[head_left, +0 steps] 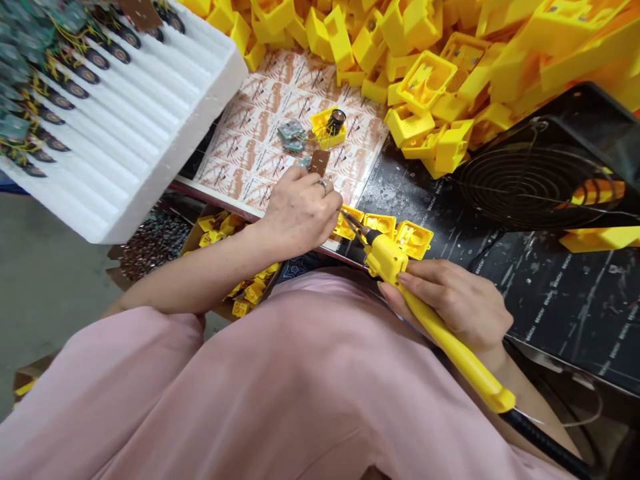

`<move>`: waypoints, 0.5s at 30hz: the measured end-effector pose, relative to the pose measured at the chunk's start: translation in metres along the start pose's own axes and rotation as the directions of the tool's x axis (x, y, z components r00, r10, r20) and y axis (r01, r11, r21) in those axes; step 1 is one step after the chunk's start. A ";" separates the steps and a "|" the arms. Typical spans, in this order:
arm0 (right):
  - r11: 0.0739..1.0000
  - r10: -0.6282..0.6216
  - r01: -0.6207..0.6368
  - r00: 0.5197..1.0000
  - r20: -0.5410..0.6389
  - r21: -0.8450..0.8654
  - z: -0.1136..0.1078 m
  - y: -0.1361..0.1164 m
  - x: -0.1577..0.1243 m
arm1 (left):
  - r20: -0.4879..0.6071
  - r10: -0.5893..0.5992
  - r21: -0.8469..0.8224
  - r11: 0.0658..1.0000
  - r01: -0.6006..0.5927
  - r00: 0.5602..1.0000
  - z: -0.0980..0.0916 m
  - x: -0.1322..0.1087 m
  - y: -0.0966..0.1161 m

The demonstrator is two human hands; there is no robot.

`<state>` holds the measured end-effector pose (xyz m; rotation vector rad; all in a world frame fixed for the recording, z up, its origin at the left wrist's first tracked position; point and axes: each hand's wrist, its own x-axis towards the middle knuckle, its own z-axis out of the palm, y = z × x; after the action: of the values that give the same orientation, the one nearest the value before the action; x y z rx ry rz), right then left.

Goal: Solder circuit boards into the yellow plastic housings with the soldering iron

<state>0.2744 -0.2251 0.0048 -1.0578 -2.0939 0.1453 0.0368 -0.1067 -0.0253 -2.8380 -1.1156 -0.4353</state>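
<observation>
yellow soldering iron [393,263] clenched in right hand [450,303], fingers wrapped round the moulded handle, black cord trailing off behind. metal tip sits at the leftmost of three open yellow plastic housings [380,225] lined up on a black work mat [425,200]; contact with the housing cannot be confirmed from this view. left hand [300,213] curled, ringed, fingertips at a small brown square piece [319,162]; cannot tell whether it is gripped or only touched.

progress as seen: one housing [325,130] on the printed tan mat [280,87] carries an upright black cylindrical component [336,121], with small green circuit boards [293,137] just beside it. foam tray [150,153] at upper left holds rows of wired boards with round discs. remaining stock: large heap of yellow housings [400,40] beyond the mats, more in a cardboard box [220,230] by the left forearm. contents of most housings not resolved.
</observation>
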 end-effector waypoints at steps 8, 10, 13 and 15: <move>0.995 0.088 -0.087 0.996 0.023 -0.045 -0.003 0.001 -0.008 | 0.016 0.000 -0.044 0.999 0.001 1.000 -0.001 0.000 -0.002; 0.997 0.062 -0.062 0.998 -0.010 -0.048 0.002 0.002 -0.008 | 0.011 0.017 0.001 1.000 -0.017 1.000 -0.002 0.000 -0.002; 0.999 0.004 -0.005 1.000 -0.030 -0.036 0.004 0.002 -0.004 | -0.004 0.040 0.032 0.999 -0.040 0.999 -0.002 0.000 -0.001; 1.000 0.013 -0.013 1.000 0.000 -0.013 -0.001 0.001 -0.003 | -0.010 0.047 0.040 0.998 -0.047 0.999 -0.001 0.000 -0.002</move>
<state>0.2767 -0.2263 0.0031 -1.0801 -2.0907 0.1380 0.0356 -0.1056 -0.0242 -2.8171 -1.0415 -0.4203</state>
